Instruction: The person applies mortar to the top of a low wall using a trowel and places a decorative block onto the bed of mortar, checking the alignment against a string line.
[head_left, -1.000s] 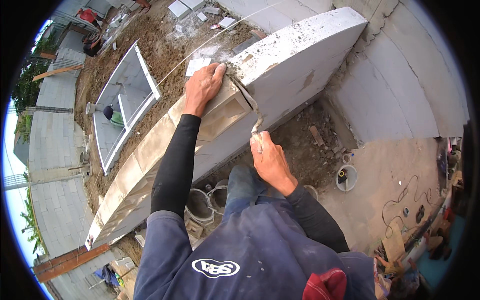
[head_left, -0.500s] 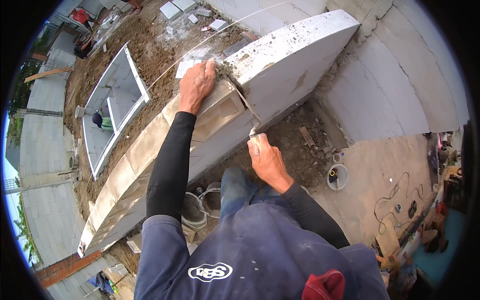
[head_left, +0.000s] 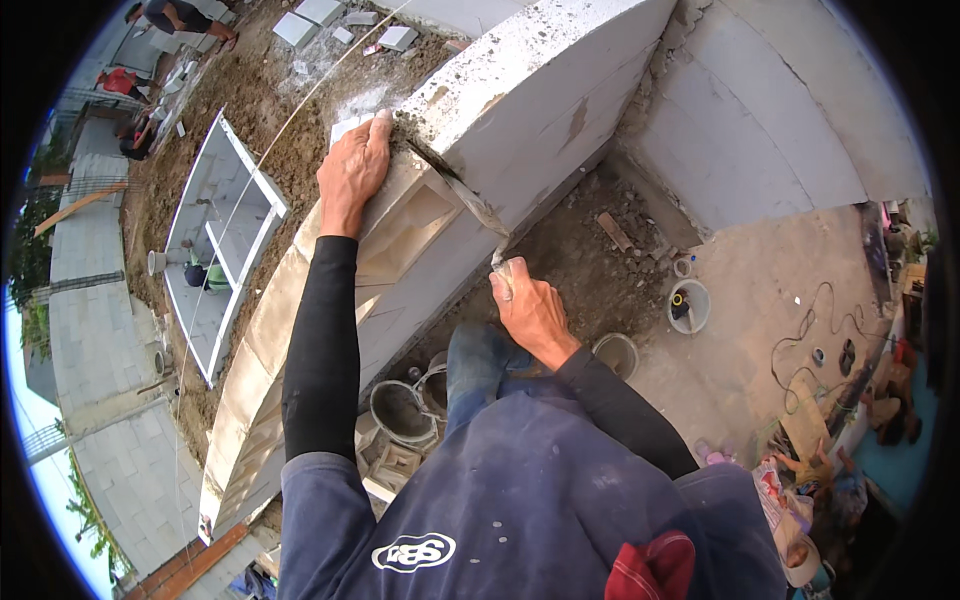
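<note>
A: What is the largest thing?

B: It is the white wall (head_left: 560,110), which slants down from the upper right. In line with it stands a row of tan blocks (head_left: 265,360), with hollow faces, going toward the lower left.

A: And the block nearest to this wall?

B: The end block (head_left: 412,228) stands just beside the wall's end, only a narrow gap apart.

A: Why is the left hand (head_left: 355,170) there?

B: It lies on top of the end block, probably to keep it steady. Its fingers are close together; whether they clamp the far side I cannot tell, because this is hidden.

A: And the right hand (head_left: 533,312)?

B: Its fingers are clamped around the handle of a trowel (head_left: 484,208). It holds from the near, lower side, I think, so that the thin blade can reach into the gap.

A: Where does the trowel point?

B: Its blade lies along the gap, seemingly partly inside, and points to the upper left, away from the body and toward the left hand. Its long axis follows the gap; the handle end is nearest to the body.
</note>
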